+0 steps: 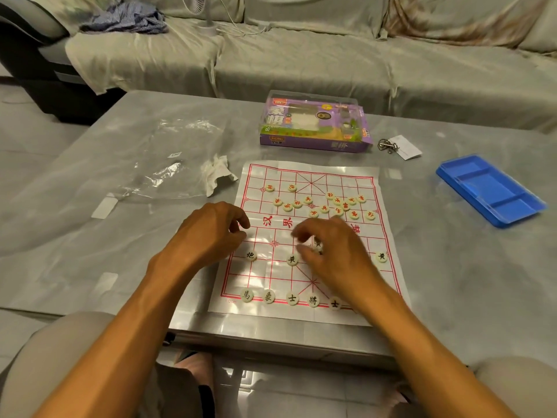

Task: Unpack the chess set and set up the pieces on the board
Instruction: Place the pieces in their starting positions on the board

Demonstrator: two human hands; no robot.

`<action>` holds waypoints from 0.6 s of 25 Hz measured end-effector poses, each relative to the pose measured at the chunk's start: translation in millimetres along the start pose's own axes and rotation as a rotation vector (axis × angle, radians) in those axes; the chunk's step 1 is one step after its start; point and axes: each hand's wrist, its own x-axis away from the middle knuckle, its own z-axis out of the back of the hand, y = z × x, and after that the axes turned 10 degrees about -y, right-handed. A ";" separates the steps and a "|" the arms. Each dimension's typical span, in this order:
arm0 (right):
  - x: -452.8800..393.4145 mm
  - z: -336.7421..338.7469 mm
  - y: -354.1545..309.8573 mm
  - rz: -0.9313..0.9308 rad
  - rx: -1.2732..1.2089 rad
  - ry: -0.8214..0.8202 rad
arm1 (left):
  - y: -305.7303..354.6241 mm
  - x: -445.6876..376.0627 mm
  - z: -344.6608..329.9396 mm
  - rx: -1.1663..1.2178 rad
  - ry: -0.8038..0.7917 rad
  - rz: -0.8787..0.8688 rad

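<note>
Both hands are low over the middle of the board. The right hand (334,254) has its fingers curled down among the near-side pieces; they look bunched as if nipping a disc, but its own knuckles hide the tips, so I cannot tell whether it holds one. The left hand (211,233) hovers at the board's left edge, fingers loosely curled, nothing visibly in it.

Under them lies the paper board (307,182), a thin sheet with fold creases, flat on the counter (90,236). I'd judge it light and quick to slide or buckle if a wrist drags across it.

Nearest the person, the black pieces (291,298) are partly in place: five sit along the back line, and a few more stand further up, one near each edge and one beside the right hand's fingers. On the far half, the red pieces (324,209) sit in a loose scatter, unsorted.

These discs look small, hard, smooth and light, so the rim is the place to take them, thumb against forefinger, lifting straight up so neighbours stay put.

Further out: the purple box (313,140) beyond the board, a crumpled tissue (217,173) and a clear plastic bag (168,164) to the left, a blue tray (491,191) to the right.
</note>
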 end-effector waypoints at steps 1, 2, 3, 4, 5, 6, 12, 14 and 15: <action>-2.6 8.3 12.9 -0.071 0.015 0.035 | 2.5 -0.3 -1.4 -0.002 -0.009 -0.008; -4.5 12.4 22.6 -0.140 0.042 0.034 | 4.4 -0.8 -2.3 -0.006 -0.014 -0.014; -5.7 12.6 28.3 -0.189 0.072 0.005 | 5.7 -1.2 -2.6 -0.008 -0.017 -0.018; -6.6 9.1 30.8 -0.207 0.105 -0.036 | 6.8 -1.9 -2.5 -0.007 -0.017 -0.019; -6.8 3.8 30.7 -0.189 0.142 -0.070 | 7.0 -2.2 -2.4 -0.007 -0.017 -0.018; -7.3 -1.6 28.6 -0.156 0.176 -0.097 | 7.1 -2.6 -2.2 -0.009 -0.015 -0.017; -13.0 -5.3 30.4 -0.122 0.206 -0.136 | 4.4 -3.0 -3.9 -0.013 -0.007 -0.038; -11.8 -6.3 30.6 -0.124 0.208 -0.145 | 5.1 -4.0 -5.3 -0.009 0.001 -0.054; -11.1 -5.5 28.5 -0.114 0.202 -0.149 | 5.6 -4.2 -6.5 -0.008 0.006 -0.066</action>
